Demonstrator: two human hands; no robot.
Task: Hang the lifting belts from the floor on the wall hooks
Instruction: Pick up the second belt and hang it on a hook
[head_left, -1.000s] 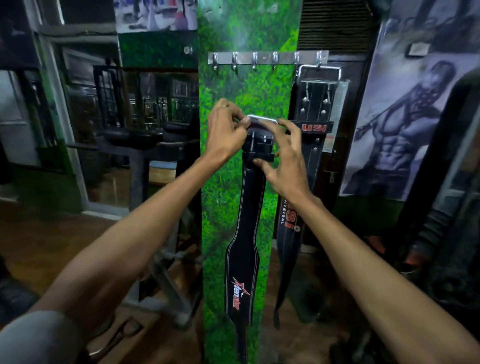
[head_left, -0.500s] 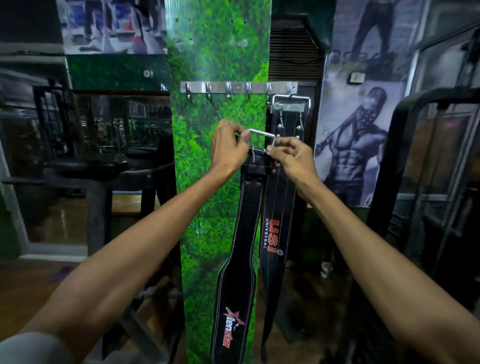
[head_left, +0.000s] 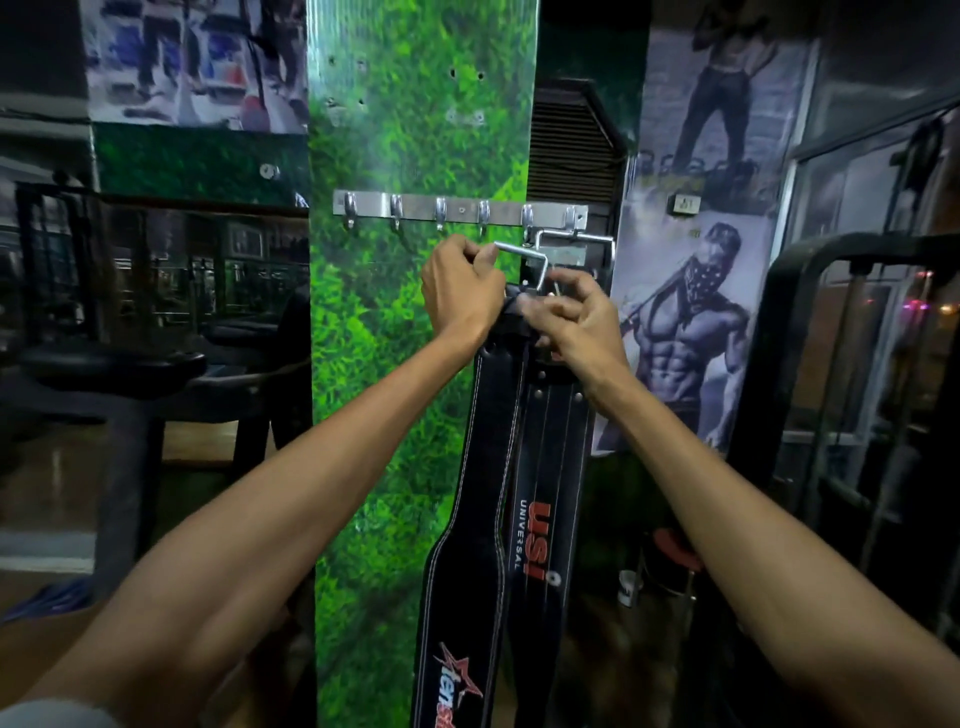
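A black lifting belt (head_left: 478, 519) with a red star logo hangs down in front of the green panel, held up by its steel buckle (head_left: 522, 257). My left hand (head_left: 460, 288) grips the buckle's left end. My right hand (head_left: 576, 317) pinches the strap just under the buckle. The buckle sits just below the metal hook rail (head_left: 460, 210), under its fourth and fifth hooks. A second black belt (head_left: 550, 467) marked USI hangs from the rail's rightmost hook, right behind the first belt.
The hooks at the left of the rail carry nothing. A dark weight bench (head_left: 119, 364) stands at the left, and a black machine frame (head_left: 810, 322) at the right. Posters cover the wall beside the panel.
Both hands have lifted the belt's buckle up toward the hook rail. The view has closed in on the panel, and my right hand has shifted from the buckle's side to just under it.
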